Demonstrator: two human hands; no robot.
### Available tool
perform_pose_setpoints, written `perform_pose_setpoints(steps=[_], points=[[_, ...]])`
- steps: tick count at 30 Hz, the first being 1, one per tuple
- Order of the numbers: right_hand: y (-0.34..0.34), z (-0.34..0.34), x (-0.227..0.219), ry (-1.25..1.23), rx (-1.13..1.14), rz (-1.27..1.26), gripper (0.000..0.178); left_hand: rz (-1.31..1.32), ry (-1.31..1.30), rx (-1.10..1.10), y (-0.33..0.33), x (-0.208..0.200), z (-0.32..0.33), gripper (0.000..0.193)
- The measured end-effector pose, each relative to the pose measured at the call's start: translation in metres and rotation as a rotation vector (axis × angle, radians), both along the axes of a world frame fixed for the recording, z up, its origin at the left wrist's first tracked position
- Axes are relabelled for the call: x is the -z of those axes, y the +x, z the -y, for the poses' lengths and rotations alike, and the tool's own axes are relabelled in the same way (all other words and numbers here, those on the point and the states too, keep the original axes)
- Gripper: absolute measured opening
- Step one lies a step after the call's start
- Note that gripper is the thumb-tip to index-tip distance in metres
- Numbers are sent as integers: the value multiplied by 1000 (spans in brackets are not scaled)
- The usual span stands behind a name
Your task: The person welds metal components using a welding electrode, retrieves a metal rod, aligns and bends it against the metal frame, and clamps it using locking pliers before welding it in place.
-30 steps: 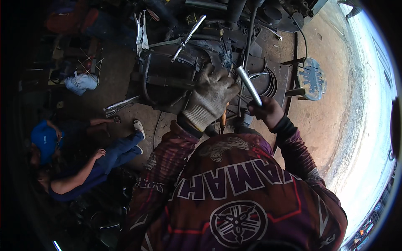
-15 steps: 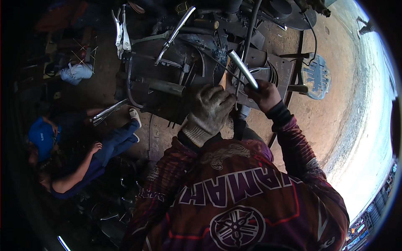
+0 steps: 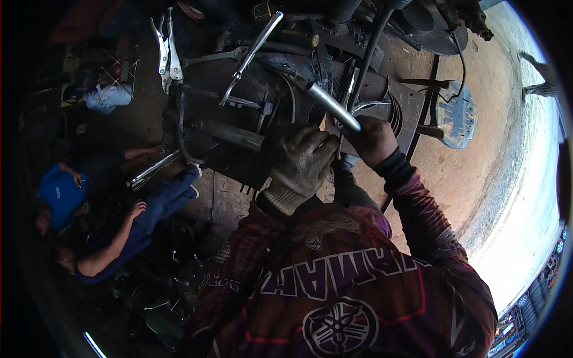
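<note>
My right hand (image 3: 373, 141), bare, grips the lower end of a short shiny metal tube (image 3: 334, 107). The tube slants up and to the left over the dark metal worktable (image 3: 230, 161). Beside it, my left hand (image 3: 303, 160) wears a grey knitted work glove, its fingers curled closed at the table's near edge. A thin rod (image 3: 341, 145) shows at the glove's fingertips; whether they pinch it I cannot tell. Behind the glove a small pale, wood-coloured piece (image 3: 323, 124) peeks out. A thick grey pipe (image 3: 233, 135) lies left of the glove.
Locking pliers (image 3: 169, 52), a chromed bar (image 3: 253, 56) and an open-end wrench (image 3: 215, 56) lie across the worktable's far left. A worn blue seat (image 3: 456, 116) stands right of it. At left, people sit low, one in a blue cap (image 3: 62, 194), near a bundle of metal rods (image 3: 154, 170).
The metal tube has tipped further left and down, turning with my right hand. My left hand stays closed at nearly the same place. The view has shifted slightly.
</note>
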State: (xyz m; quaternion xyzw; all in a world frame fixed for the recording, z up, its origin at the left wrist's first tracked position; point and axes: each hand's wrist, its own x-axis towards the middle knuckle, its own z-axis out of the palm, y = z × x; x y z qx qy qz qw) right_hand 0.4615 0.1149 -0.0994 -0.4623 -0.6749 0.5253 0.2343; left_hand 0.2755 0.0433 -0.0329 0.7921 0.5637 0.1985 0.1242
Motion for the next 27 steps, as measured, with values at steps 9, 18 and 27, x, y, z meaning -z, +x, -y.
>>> perform_pose_setpoints(steps=[9,18,27], points=[[3,-12,-2,-398,52,-148,27,8,21,8,-3,12,-3,21],[2,-15,-12,-286,18,-83,30,35,22,8,-3,18,-5,18],[-3,-29,-7,-421,27,-128,29,4,30,14,-3,19,0,21]])
